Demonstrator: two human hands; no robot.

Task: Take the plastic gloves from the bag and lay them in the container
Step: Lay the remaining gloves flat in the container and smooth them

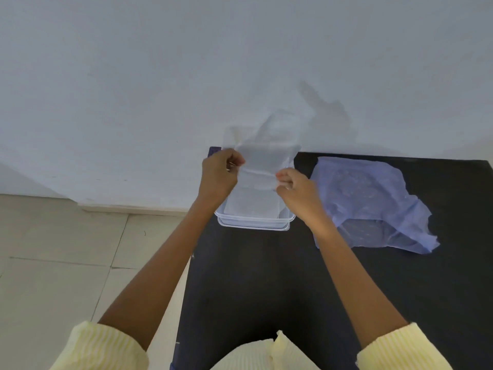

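A thin, see-through plastic glove [262,153] hangs stretched between my two hands above a clear plastic container [253,222] on the black table. My left hand [221,174] pinches the glove's left edge and my right hand [296,188] pinches its right edge. The glove's upper part is blurred against the white wall. Inside the container lies a pale flat layer that looks like gloves. The blue plastic bag [373,201] lies crumpled and flat on the table to the right of the container.
The black table [266,284] reaches to a white wall [160,76] at the back. Its left edge drops to a beige tiled floor [66,249]. A small dark object [214,150] peeks out behind my left hand.
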